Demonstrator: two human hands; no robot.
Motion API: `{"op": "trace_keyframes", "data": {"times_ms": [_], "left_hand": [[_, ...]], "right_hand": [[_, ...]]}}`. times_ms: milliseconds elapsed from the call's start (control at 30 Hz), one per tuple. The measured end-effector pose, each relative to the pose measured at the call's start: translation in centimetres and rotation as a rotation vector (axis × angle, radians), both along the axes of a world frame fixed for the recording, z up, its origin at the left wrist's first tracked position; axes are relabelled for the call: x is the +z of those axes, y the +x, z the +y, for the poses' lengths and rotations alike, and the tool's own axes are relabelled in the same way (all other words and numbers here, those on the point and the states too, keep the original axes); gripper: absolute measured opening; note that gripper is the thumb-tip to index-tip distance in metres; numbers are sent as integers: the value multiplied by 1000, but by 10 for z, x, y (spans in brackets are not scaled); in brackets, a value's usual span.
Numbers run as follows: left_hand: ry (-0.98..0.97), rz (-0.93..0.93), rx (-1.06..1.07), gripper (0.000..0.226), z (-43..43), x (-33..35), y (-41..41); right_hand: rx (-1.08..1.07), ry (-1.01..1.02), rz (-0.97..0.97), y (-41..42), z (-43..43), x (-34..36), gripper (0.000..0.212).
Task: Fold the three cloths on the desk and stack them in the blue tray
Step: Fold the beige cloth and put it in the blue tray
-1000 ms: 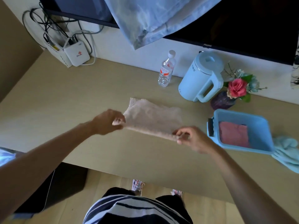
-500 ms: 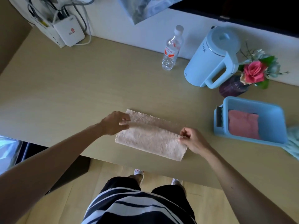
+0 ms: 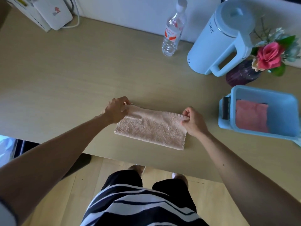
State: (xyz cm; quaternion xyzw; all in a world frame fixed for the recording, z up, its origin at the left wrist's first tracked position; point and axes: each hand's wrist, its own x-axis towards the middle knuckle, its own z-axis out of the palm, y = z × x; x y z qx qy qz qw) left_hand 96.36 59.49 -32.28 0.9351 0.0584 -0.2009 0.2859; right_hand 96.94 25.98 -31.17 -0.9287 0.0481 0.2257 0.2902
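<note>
A beige fluffy terry cloth, folded into a long rectangle, is lying flat on the light wooden desk, near its front edge. Its far left corner is being pinched by the left hand, fingers closed on the fabric edge. Its far right corner is being gripped by the right hand, fingers curled tight around the cloth. To the right of the beige cloth, well apart, a light blue rectangular plastic tray is sitting on the desk. A pink folded cloth is lying flat inside the tray, against its left side. Behind the tray, a dark purple vase holding a pink artificial rose is standing. Just left of the vase, a pale blue plastic electric kettle with a handle is standing upright. Left of the kettle, a clear plastic water bottle with a red label is standing by the wall. Far left of the bottle, a white router box is leaning at the desk's back corner.
</note>
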Motion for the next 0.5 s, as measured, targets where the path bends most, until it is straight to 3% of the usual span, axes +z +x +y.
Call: {"op": "trace_keyframes", "data": {"times_ms": [100,200,333,500], "left_hand": [[169,-213,-76,48,0,-4,-9],[288,-447,-235,46,-16,-2,-27],[269,-344,-462,61,-37,-19,-58],[297,-221,-433,81,-34,-37,-79]], "right_hand": [[120,-276,-172,-11,1,-5,48],[251,-310,-323,-24,7,-6,46],[392,-194,-167,-47,18,-17,39],[348,-237,-171,-66,18,-22,47]]}}
